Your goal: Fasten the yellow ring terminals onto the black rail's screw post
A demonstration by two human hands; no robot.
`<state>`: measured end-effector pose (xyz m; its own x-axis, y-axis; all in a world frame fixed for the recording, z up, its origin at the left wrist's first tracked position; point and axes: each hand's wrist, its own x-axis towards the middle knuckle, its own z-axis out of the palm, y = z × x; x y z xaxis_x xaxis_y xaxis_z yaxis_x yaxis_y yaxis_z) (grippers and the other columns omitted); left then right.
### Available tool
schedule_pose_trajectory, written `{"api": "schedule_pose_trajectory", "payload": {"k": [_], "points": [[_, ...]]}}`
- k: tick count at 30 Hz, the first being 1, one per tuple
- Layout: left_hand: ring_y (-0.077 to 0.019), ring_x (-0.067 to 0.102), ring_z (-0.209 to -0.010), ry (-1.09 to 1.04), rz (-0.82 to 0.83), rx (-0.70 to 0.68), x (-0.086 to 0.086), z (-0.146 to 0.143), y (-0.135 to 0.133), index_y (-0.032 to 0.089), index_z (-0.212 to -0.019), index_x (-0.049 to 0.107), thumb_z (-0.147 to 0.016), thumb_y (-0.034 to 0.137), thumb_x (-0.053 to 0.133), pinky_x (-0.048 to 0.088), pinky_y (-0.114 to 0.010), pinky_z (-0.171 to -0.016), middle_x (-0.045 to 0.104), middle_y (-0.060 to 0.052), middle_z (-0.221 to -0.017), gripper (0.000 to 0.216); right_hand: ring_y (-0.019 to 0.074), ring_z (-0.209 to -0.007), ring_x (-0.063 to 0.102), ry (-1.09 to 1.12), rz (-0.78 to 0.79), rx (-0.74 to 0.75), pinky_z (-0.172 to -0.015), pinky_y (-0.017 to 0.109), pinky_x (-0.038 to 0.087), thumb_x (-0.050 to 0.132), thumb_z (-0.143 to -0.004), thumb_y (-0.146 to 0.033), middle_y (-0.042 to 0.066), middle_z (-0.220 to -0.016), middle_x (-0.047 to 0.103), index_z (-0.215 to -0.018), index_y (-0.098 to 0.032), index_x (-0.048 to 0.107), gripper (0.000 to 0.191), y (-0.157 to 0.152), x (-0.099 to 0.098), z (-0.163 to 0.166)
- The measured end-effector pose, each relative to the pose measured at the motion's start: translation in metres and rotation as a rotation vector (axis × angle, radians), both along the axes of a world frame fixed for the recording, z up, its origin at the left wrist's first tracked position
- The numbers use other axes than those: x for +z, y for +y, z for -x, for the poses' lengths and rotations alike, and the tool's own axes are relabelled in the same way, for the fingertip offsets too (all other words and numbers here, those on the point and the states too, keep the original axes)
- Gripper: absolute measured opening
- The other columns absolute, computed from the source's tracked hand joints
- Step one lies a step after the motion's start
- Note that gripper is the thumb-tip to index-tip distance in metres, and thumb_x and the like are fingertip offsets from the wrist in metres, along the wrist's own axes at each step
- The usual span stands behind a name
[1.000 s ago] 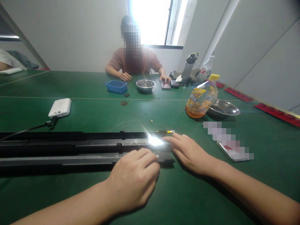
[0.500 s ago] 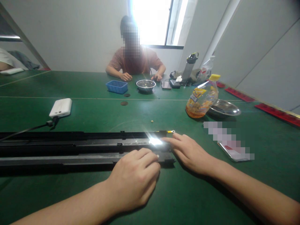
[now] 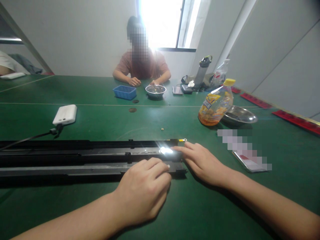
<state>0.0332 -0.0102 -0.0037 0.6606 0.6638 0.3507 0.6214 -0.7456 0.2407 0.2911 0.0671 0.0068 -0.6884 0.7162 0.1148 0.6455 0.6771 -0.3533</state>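
Note:
Long black rails lie side by side, running from the left edge to my hands. My left hand rests against the nearest rail near its right end, fingers curled and closed; what they hold, if anything, is hidden. A small pale ring shows beside its fingertips. My right hand lies at the rails' right end, its index finger stretched toward a brightly glaring spot on the middle strip. A ring terminal with a yellow sleeve pokes out just beyond that hand.
A tiny brass ring lies behind the rails. A white power bank with a black cable stands left. To the right are a drink bottle, a metal bowl and a phone. A person sits opposite, behind a blue basket and steel bowl.
My hands and the rails have stayed practically still. Across the table, the person's hand on the right side of the view has moved left, behind the steel bowl.

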Motion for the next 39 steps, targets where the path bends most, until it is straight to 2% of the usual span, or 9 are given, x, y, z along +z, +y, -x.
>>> {"api": "schedule_pose_trajectory", "payload": {"k": [39], "points": [[-0.0279,0.062,-0.108,0.005,0.007,-0.001,0.0006,-0.0001,0.0001,0.020,-0.109,0.068,-0.098,0.021,0.059,0.056,-0.045,-0.087,0.071,-0.007,-0.116,0.014,0.0244,-0.092,0.064,0.010,-0.023,0.009,-0.081,0.036,0.048,0.043,-0.108,-0.017,0.010,-0.108,0.070,-0.143,-0.021,0.067,0.042,-0.0005,0.0006,0.0006]]}}
